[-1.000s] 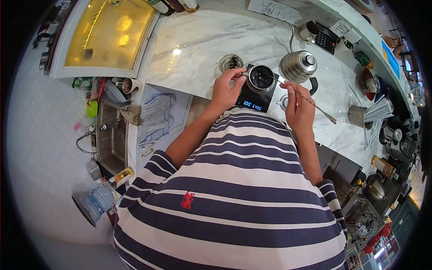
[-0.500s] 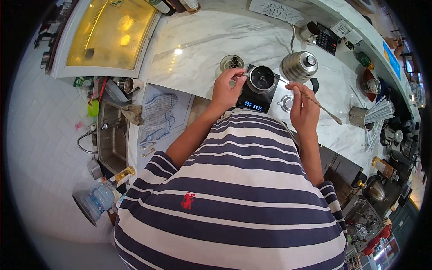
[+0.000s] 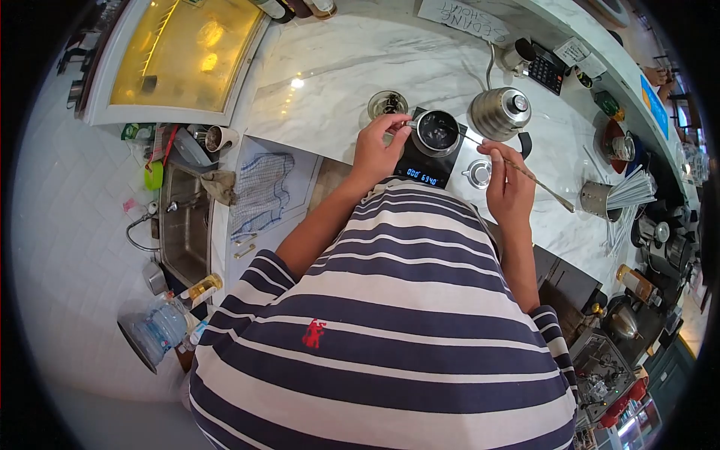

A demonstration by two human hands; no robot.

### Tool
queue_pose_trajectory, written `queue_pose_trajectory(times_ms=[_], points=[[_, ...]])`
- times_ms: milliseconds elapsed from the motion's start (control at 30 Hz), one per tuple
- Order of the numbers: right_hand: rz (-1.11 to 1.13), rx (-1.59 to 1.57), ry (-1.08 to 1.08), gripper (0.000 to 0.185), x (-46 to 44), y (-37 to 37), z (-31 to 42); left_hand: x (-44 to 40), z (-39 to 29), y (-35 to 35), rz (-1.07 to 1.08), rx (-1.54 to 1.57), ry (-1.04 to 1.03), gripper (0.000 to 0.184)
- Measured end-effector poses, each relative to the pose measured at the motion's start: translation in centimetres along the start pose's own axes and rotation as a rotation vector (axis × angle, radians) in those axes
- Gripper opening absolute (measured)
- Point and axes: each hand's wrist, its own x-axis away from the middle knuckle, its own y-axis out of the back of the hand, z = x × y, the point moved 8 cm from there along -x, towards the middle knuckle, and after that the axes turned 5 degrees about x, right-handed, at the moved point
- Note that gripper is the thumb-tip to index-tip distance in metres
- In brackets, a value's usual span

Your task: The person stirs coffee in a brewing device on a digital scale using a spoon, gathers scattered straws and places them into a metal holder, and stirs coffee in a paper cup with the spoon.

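My left hand [image 3: 379, 150] pinches the handle of a round metal cup [image 3: 417, 133], which holds dark contents. The cup rests on a black digital scale [image 3: 405, 164] with a lit blue display. Between the fingers of my right hand [image 3: 511, 187] is a long, thin bar spoon [image 3: 553, 194]; its far end reaches into the cup, and the tip is hidden in the dark contents. To the left of the cup stands a small glass [image 3: 388, 105] with dark bits inside. A small round metal piece [image 3: 478, 173] lies right of the scale.
A steel gooseneck kettle [image 3: 501, 111] stands right of the cup. Farther right, a metal holder [image 3: 596, 199] carries wrapped straws [image 3: 634, 187]. A handwritten sign [image 3: 461, 21] and a calculator [image 3: 545, 69] lie at the back. To the left are a yellow-lit display case [image 3: 176, 56] and a sink [image 3: 186, 225].
My right hand and the bar spoon have shifted very slightly to the right. The scale's digits differ. My left hand stays on the cup's handle.
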Motion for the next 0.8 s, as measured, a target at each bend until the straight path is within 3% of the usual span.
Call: queue_pose_trajectory(times_ms=[367, 800], points=[[0.013, 0.080, 0.047, 0.017, -0.2, 0.2, 0.7, -0.2, -0.3, 0.1, -0.032, -0.010, -0.064, 0.020], [0.037, 0.013, 0.000, 0.012, 0.0, -0.1, 0.6, -0.2, 0.2, 0.0, 0.014, -0.025, 0.005, 0.025]])
